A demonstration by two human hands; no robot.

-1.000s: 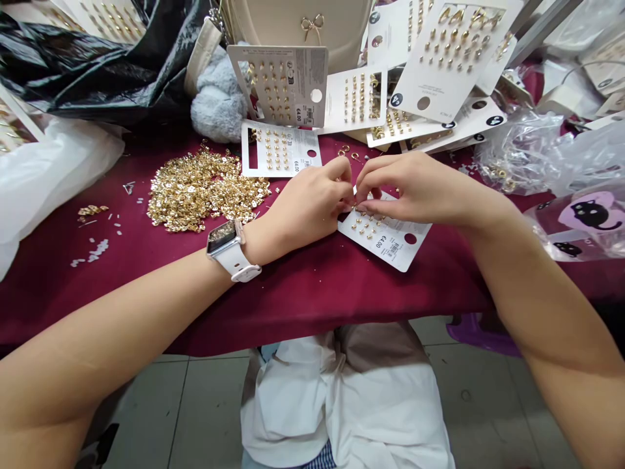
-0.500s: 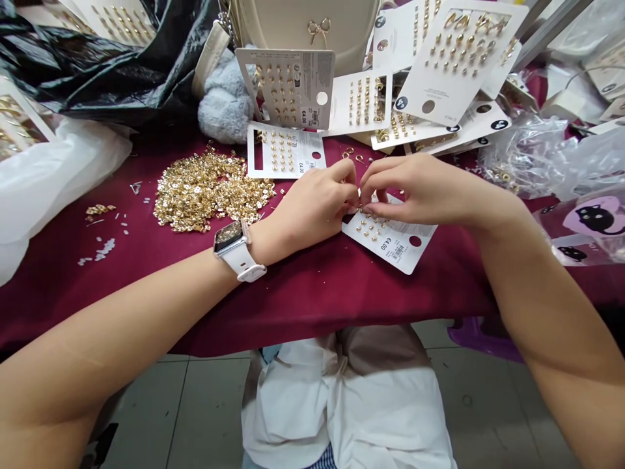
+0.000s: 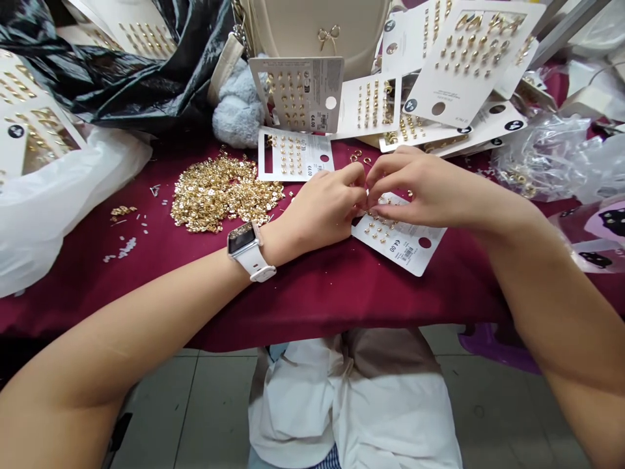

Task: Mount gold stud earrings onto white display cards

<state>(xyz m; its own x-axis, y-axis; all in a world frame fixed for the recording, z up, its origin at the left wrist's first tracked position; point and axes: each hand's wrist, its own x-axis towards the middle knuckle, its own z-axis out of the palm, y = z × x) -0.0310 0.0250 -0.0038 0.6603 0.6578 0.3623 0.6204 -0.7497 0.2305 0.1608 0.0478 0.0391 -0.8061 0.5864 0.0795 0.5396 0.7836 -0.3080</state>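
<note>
Your maroon-covered worktop (image 3: 342,306) spreads before you, a heap of gold earring pieces (image 3: 224,192) on its left. Your left hand (image 3: 317,212) and right hand (image 3: 430,189) are together, fingertips meeting above a white earring card (image 3: 400,244) on the cloth; anything pinched is too small to tell.

L hand (image 3: 317,212) & R hand (image 3: 430,189), both palm-down + curled inward, tips nearly meeting

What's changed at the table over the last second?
Little: the head view drifted, so everything sits further right in frame. The left hand and right hand stay together over the earring card, with no clear grip or release. The card and the pile of loose gold studs stayed put.
</note>
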